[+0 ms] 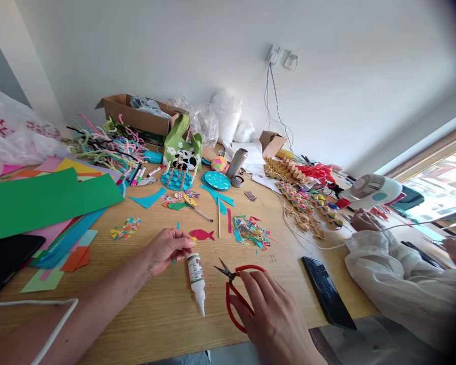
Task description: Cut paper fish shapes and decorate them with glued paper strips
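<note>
Box: a cardboard box (137, 115) at the back, crumpled plastic inside.
Hidden: scissors (231, 284) partly under the right hand (273, 317); whatever the left hand (166, 249) pinches is too small to tell.
Left grip: fingertips pinched together, just above the glue bottle (196, 280).
Right grip: loose, fingers lying on the scissors, which lie on the surface (155, 314).

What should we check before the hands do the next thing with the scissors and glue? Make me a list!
1. Right hand resting on the scissors handles: ok.
2. Scissor blades shut: not ok, the tips look slightly apart.
3. Glue bottle capped: cannot tell; it lies on its side.
4. Left hand holding a piece: cannot tell; its fingers are curled beside the red paper fish.
5. Phone clear of the glue: ok.
6. Co-worker's hand away from the blades: ok.
</note>
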Tool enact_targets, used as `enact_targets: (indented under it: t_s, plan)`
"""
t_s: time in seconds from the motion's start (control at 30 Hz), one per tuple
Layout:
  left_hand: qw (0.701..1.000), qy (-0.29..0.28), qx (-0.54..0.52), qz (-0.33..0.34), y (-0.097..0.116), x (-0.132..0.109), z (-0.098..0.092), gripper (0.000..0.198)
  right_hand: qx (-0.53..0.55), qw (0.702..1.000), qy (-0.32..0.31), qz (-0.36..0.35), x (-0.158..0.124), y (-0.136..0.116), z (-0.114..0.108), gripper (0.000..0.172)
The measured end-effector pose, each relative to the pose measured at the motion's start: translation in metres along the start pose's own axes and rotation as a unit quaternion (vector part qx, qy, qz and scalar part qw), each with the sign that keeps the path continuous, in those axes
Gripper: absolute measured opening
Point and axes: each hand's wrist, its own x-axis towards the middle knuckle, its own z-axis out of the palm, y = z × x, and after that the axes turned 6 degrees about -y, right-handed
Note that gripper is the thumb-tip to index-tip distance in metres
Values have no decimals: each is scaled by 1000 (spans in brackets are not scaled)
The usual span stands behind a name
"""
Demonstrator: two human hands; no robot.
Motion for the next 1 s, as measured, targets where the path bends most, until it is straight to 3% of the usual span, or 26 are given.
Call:
enact_targets:
  t_s: [0.13,0.27,0.4,0.5,0.6,0.7,0.77,0.87,1.0]
  plan:
    - [999,-22,33,10,-2,2,-4,24,5,1000,-2,21,-5,5,-3,21]
    - [993,-37,101,39,-5,0,-1,27,16,998,-20,52,-9,9,7,21]
    - [972,-24,220,81,-6,-1,1,27,19,982,-109,153,-13,26,24,18]
    - [936,-12,324,137,-6,1,5,23,-2,953,-190,238,-17,46,35,15]
    - [879,-8,435,194,-5,5,15,21,-19,930,-229,287,-21,62,42,16]
    - [793,12,560,238,-3,12,33,16,-30,929,-254,268,-22,73,47,19]
    - [765,17,601,229,-4,21,47,16,-29,936,-265,230,-23,77,49,22]
    - [750,-28,626,211,-9,38,64,18,-29,937,-278,209,-23,80,48,22]
    - [757,-52,618,207,-20,54,71,26,-14,934,-260,246,-23,81,42,21]
